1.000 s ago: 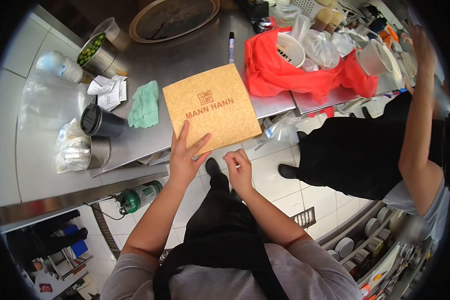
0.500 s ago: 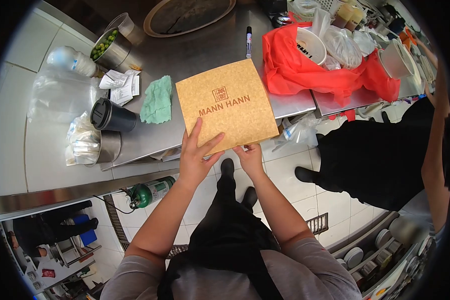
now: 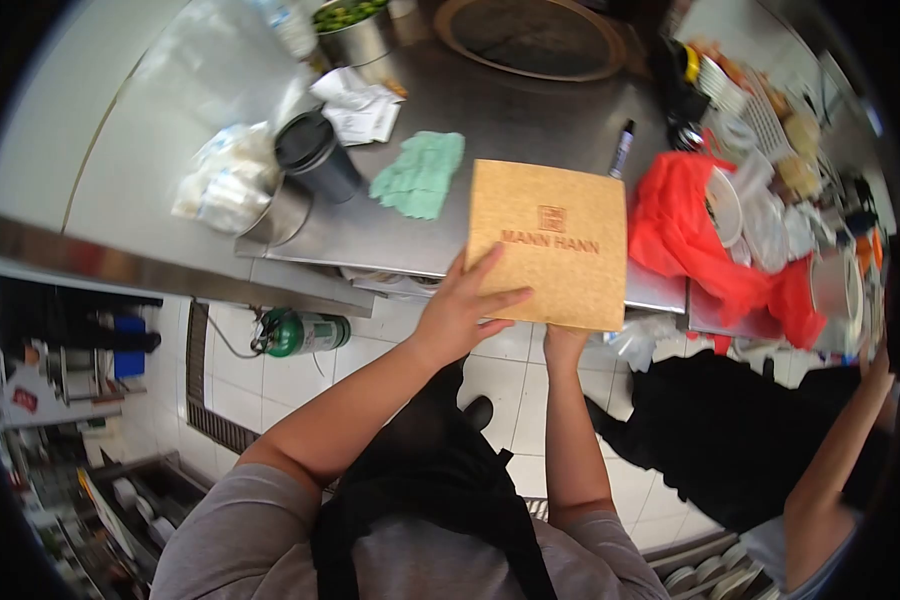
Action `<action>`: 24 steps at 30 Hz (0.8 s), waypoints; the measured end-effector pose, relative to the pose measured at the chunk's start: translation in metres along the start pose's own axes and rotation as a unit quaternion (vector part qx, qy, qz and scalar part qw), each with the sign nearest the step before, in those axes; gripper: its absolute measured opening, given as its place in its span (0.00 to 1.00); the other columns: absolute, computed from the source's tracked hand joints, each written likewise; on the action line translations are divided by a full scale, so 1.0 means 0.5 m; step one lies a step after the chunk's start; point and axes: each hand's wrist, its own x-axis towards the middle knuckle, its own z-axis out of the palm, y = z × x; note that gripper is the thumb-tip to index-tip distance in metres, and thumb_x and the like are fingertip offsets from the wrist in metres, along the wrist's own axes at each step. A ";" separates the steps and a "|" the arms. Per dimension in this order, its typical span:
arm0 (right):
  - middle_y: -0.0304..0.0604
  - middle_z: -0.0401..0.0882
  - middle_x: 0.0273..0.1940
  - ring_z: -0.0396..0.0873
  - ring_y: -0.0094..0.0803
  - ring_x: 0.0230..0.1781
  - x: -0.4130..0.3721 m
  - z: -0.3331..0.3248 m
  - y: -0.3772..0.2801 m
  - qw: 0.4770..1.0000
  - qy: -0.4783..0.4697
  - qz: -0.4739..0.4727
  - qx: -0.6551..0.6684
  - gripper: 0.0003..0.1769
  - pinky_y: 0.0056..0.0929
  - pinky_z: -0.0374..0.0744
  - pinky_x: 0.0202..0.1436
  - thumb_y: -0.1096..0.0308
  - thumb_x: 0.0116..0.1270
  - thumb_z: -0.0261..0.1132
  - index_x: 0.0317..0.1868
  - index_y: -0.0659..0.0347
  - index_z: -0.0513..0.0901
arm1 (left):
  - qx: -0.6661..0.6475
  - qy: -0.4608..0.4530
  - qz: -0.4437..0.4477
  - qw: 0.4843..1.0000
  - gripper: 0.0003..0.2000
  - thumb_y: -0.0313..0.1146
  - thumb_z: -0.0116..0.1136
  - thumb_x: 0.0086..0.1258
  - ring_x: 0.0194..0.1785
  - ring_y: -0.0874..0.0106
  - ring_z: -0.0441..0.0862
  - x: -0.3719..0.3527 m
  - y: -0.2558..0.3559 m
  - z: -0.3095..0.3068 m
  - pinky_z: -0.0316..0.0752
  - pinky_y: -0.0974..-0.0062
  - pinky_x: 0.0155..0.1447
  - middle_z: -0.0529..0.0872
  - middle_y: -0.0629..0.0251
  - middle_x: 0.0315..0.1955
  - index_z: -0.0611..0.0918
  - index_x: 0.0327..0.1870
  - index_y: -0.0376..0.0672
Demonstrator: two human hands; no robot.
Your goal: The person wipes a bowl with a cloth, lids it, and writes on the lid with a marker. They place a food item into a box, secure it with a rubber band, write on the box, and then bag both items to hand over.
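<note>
A tan cardboard takeaway box (image 3: 570, 275) printed MANN HANN is held up in front of me at the steel counter's edge, its lid closed. My left hand (image 3: 462, 312) grips its near left corner, with fingers spread over the lid. From below, my right hand (image 3: 567, 345) holds the near edge; its fingers are hidden under the box. Left of the box lies a crumpled green cloth (image 3: 420, 172) on the counter. A black marker (image 3: 622, 150) rests behind the box, and a red plastic bag (image 3: 685, 225) around a white bowl (image 3: 725, 207) sits to the right.
A dark lidded cup (image 3: 315, 155), paper slips (image 3: 358, 108) and a metal pot of green produce (image 3: 355, 35) stand at the left. A round tray (image 3: 530, 40) lies at the back. Below is a green gas cylinder (image 3: 300, 332). Another person's arm (image 3: 840, 450) is close on the right.
My view has turned, so the counter things sit differently in it. The box, still in both hands, appears further right and more squared to me. The other person's arm has shifted lower.
</note>
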 end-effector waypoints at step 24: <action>0.26 0.77 0.47 0.73 0.22 0.42 -0.088 0.013 -0.093 0.914 -0.004 0.348 0.210 0.15 0.28 0.73 0.43 0.51 0.70 0.64 0.52 0.45 0.78 | -0.158 0.045 -0.336 0.927 0.20 0.32 0.63 0.67 0.48 0.59 0.83 -0.265 -0.178 0.111 0.79 0.61 0.49 0.80 0.57 0.47 0.74 0.59 0.47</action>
